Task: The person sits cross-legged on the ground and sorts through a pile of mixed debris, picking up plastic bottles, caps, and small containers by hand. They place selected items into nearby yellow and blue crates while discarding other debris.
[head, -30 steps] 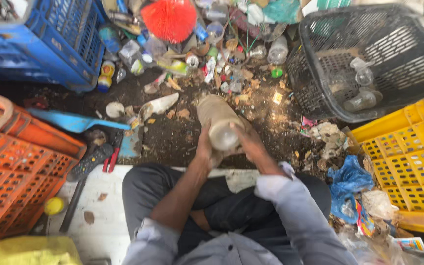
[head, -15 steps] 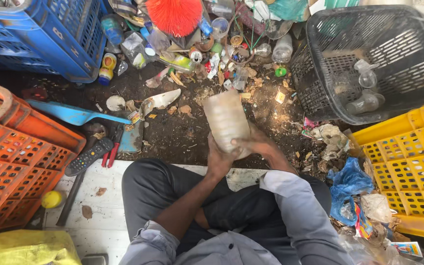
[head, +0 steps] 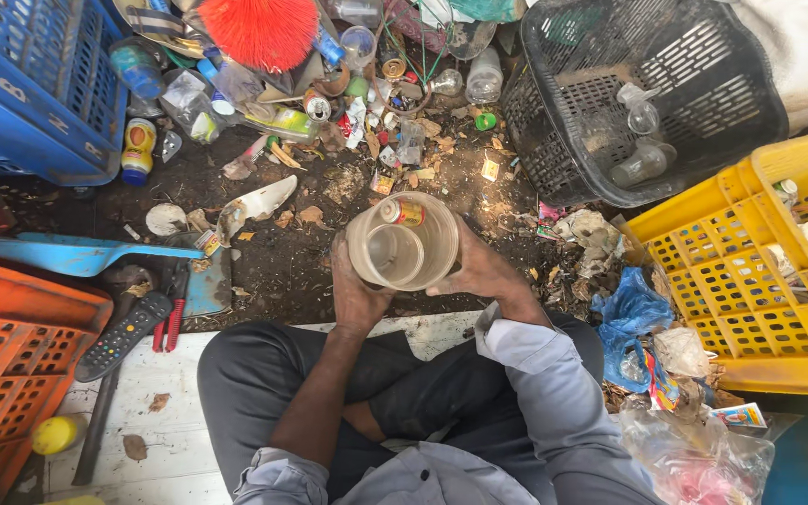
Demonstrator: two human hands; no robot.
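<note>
Both hands clamp a clear plastic jar (head: 404, 245) between them, left hand (head: 355, 292) cupping its side, right hand (head: 481, 271) wrapped opposite, mouth facing up. Looks light, thin-walled, squashy; best held around the rim, gently.
</note>
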